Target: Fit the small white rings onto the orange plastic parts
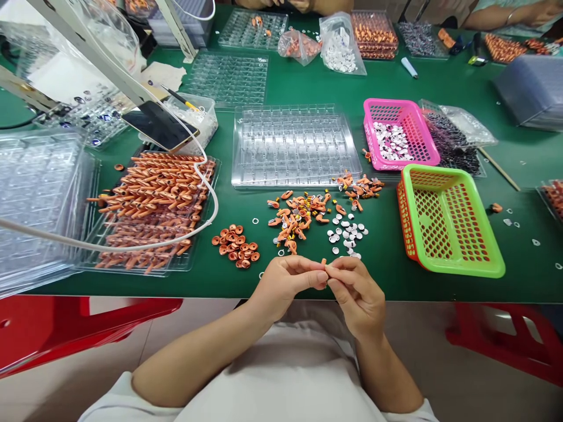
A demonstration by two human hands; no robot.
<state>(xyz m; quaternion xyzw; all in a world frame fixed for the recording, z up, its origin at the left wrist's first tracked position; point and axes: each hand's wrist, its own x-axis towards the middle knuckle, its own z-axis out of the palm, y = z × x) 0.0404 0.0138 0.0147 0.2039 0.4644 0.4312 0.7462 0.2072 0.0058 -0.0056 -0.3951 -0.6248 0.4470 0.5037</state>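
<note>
L hand [281,286], R hand [363,296], 1 orange pc. [324,262] pinched btwn

Bright, whitish light falls evenly across the fingers [310,280], which look fairly crisp. Beyond them, the clear tray [294,146] throws back pale glare; to their left, the stacked trays [35,193] turn milky with reflections. Below them, the floor [413,334] is dimmer. Farthest from them, detail softens and edges stretch.
</note>
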